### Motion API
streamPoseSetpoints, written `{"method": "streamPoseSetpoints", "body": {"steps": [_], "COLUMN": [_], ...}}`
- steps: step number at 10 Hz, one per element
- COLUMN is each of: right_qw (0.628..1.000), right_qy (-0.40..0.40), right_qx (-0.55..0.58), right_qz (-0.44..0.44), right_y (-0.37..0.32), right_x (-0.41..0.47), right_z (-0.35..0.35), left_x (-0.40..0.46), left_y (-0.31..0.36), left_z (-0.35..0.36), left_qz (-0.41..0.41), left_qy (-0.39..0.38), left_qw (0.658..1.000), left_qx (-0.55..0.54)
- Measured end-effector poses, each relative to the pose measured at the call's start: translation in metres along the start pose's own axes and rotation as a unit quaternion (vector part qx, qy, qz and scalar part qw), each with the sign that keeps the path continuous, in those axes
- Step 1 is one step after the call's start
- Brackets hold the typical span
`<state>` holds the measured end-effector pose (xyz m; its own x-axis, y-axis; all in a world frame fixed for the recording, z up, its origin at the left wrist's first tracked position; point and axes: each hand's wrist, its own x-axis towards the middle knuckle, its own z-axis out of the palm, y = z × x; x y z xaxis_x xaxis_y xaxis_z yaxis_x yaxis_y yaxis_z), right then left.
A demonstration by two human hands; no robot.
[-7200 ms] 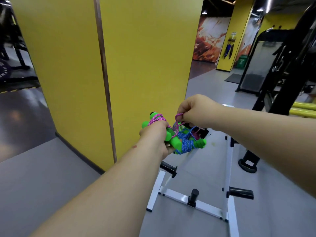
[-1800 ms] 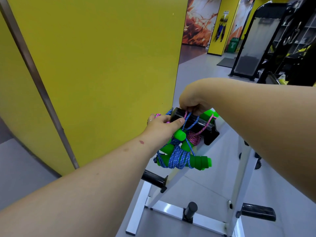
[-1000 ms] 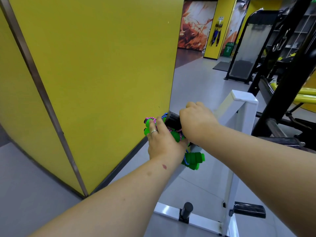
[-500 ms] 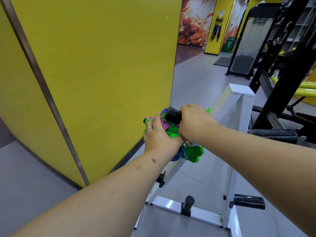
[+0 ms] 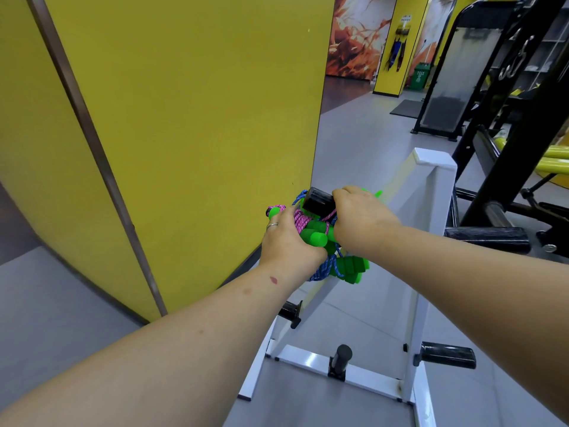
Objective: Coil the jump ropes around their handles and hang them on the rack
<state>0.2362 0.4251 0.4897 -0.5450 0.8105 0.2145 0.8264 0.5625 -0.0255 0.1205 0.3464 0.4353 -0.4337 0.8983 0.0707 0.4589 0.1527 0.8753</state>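
Jump ropes (image 5: 314, 232) bunched at black peg (image 5: 317, 202) on white rack (image 5: 431, 192); your left hand (image 5: 286, 241) grips pink coil, right hand (image 5: 358, 220) grasps cord loops at peg. Light, floppy, likely slippery cord: hold foam handles, not loose loops

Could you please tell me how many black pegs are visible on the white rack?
5: top left peg by the hands, lower left, bottom middle, lower right, upper right. Others may be hidden.

Both hands gripping jump ropes (image 5: 311, 229), black rack peg (image 5: 317, 202)
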Motion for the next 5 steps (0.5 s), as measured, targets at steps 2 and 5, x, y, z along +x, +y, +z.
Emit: {"method": "streamPoseSetpoints", "body": {"steps": [2, 5], "right_qw": [1.000, 0.997], "right_qy": [-0.005, 0.004], "right_qx": [0.009, 0.072], "right_qz": [0.011, 0.004], "right_y": [-0.002, -0.042], "right_x": [-0.009, -0.077], "right_z": [-0.013, -0.059], "left_x": [-0.013, -0.081], "left_y": [0.012, 0.050], "left_z": [-0.020, -0.084], "left_qz": [-0.004, -0.004], "left_qy": [-0.007, 0.032], "left_qw": [1.000, 0.998], "left_qx": [-0.013, 0.057]}}
